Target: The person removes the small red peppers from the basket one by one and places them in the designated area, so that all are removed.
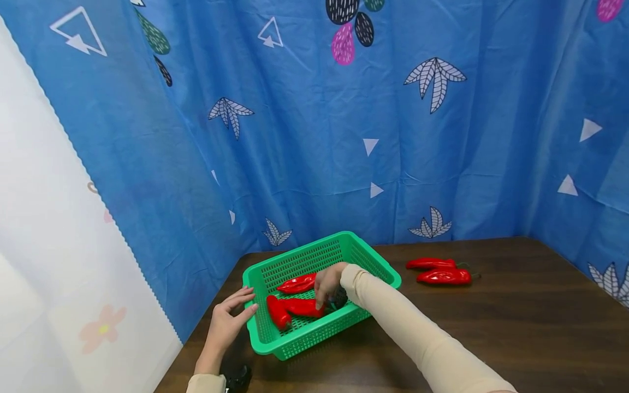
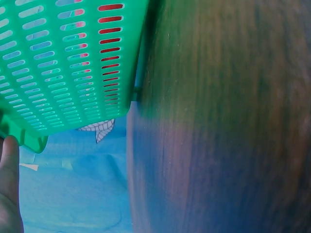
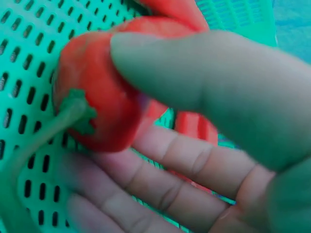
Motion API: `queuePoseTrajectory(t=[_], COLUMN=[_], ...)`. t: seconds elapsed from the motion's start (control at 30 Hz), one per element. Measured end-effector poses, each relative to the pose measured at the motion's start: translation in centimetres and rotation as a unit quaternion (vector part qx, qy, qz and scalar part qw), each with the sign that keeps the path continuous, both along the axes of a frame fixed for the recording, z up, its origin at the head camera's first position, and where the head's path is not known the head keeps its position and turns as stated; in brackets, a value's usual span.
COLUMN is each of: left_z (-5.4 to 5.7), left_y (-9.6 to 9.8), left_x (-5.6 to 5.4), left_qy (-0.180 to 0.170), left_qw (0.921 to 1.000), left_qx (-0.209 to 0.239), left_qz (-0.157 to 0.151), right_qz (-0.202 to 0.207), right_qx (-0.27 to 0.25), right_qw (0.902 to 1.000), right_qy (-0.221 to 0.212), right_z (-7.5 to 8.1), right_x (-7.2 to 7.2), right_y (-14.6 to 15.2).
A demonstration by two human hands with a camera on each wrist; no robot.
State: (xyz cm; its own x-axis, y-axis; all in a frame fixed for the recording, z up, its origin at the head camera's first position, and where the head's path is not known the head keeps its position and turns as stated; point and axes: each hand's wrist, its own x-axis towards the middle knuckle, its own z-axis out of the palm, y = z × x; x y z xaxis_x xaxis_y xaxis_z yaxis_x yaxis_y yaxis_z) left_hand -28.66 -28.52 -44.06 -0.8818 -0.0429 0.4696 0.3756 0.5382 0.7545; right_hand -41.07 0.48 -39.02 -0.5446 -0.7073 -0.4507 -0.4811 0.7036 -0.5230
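A green slotted plastic basket (image 1: pixel 304 344) stands on the table with several red peppers inside. My left hand (image 1: pixel 227 322) rests on its left rim, fingers fairly straight; in the left wrist view a digit (image 2: pixel 8 170) touches the rim. Inside the basket, my right hand (image 1: pixel 328 284) pinches a red pepper (image 1: pixel 302 307) near its stem end. In the right wrist view the thumb lies on that pepper (image 3: pixel 104 92), with fingers at its other side and a green stem (image 3: pixel 48 131) sticking out. Another red pepper (image 1: pixel 279 312) lies to its left, and one (image 1: pixel 297 284) lies behind.
Two red peppers (image 1: pixel 444 277) with green stems lie on the dark wooden table (image 1: pixel 491 322), right of the basket. A blue patterned curtain (image 1: pixel 319 136) hangs behind the table. White cloth (image 1: pixel 59 218) hangs at the left.
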Motion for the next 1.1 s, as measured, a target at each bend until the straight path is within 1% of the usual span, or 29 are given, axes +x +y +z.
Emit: queuePoseTrajectory(t=[0.17,0.27,0.37,0.43,0.6,0.73,0.9,1.1], left_z=[0.0,0.0,0.0,0.0,0.1,0.0,0.2,0.2], left_y=[0.1,0.0,0.0,0.0,0.0,0.0,0.2,0.2], left_x=[0.0,0.1,0.0,0.0,0.1,0.2,0.5,0.4], left_qy=[0.0,-0.001,-0.001,-0.001,0.001,0.008,0.016,0.018], left_qw=[1.0,1.0,1.0,1.0,1.0,1.0,0.9998,0.9998], left_qx=[-0.002,-0.004,-0.003,0.0,0.001,0.001,0.005,-0.001], left_qz=[-0.001,0.0,0.0,0.0,0.001,0.004,0.003,-0.006], right_qz=[-0.011,-0.031,-0.058,-0.075,-0.087,-0.094,-0.115,-0.122], right_qx=[-0.05,-0.078,-0.112,-0.137,-0.174,-0.197,-0.231,-0.251], right_qw=[0.9984,0.9955,0.9897,0.984,0.9729,0.9675,0.9579,0.9533], right_qy=[-0.025,-0.044,-0.067,-0.086,-0.124,-0.128,-0.125,-0.116], right_z=[-0.2,-0.1,-0.1,-0.2,-0.3,-0.1,0.2,0.2], right_x=[-0.3,-0.4,-0.7,-1.0,-1.5,-1.5,-1.2,-1.2], right_y=[0.2,0.4,0.7,0.8,0.9,0.9,0.9,1.1])
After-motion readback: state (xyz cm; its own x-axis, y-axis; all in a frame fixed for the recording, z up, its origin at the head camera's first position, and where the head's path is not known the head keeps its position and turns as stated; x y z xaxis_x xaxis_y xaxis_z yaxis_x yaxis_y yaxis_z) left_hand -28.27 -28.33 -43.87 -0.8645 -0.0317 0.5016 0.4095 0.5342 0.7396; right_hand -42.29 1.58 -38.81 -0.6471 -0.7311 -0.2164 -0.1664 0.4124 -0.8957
